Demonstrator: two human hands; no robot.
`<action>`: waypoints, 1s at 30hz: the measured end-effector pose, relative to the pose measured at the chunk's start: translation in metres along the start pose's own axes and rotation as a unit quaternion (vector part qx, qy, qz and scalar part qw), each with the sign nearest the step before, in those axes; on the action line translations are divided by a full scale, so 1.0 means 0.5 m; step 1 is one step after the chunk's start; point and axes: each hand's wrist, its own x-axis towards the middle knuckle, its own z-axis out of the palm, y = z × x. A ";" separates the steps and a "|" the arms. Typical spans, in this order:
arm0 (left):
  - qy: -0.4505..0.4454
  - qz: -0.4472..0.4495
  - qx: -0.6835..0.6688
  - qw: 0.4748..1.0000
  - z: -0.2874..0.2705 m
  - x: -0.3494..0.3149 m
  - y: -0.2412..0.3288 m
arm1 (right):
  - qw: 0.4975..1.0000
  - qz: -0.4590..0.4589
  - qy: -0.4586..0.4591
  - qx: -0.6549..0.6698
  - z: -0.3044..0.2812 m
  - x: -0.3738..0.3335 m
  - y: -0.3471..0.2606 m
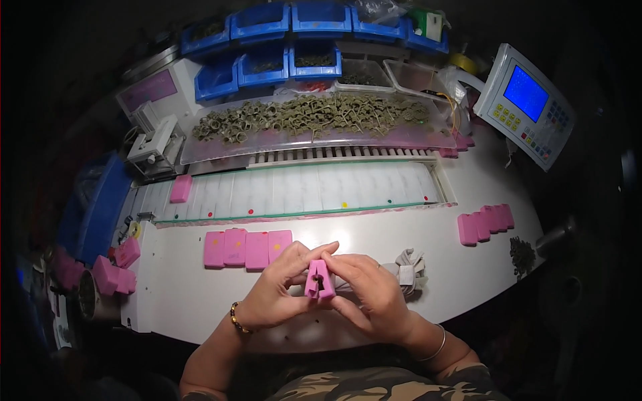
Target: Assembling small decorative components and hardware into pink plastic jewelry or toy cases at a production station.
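Near the front edge of the white table, both my hands hold one pink rubber mould block (327, 289). Its near end is turned toward me and shows a split with a dark hollow inside. My left hand (281, 284) grips the block from the left, thumb below and fingers above. On the other side my right hand (371, 287) closes around it, its fingertips meeting the left ones at the top. Just left of my hands lies a row of several pink blocks (257, 250), some with yellow dots. A crumpled whitish cloth bundle (410, 273) rests beside my right hand.
A long white-panelled strip (301, 190) crosses the table, with one pink block (180, 188) on it. Behind stands a clear tray (267, 144) of small greenish pieces, then blue bins (261, 20). A control panel (528, 100) stands right, above more pink blocks (486, 224).
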 end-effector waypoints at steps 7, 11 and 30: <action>0.165 -0.039 -0.208 0.963 0.032 0.003 -0.025 | 0.894 0.230 0.068 0.378 -0.006 0.011 0.031; 0.205 0.107 -0.205 0.951 0.060 0.027 -0.053 | 0.872 0.238 0.119 0.411 0.012 0.021 0.027; 0.299 -0.046 -0.351 0.886 0.071 0.052 -0.025 | 0.996 0.025 0.084 -0.012 0.031 0.049 -0.004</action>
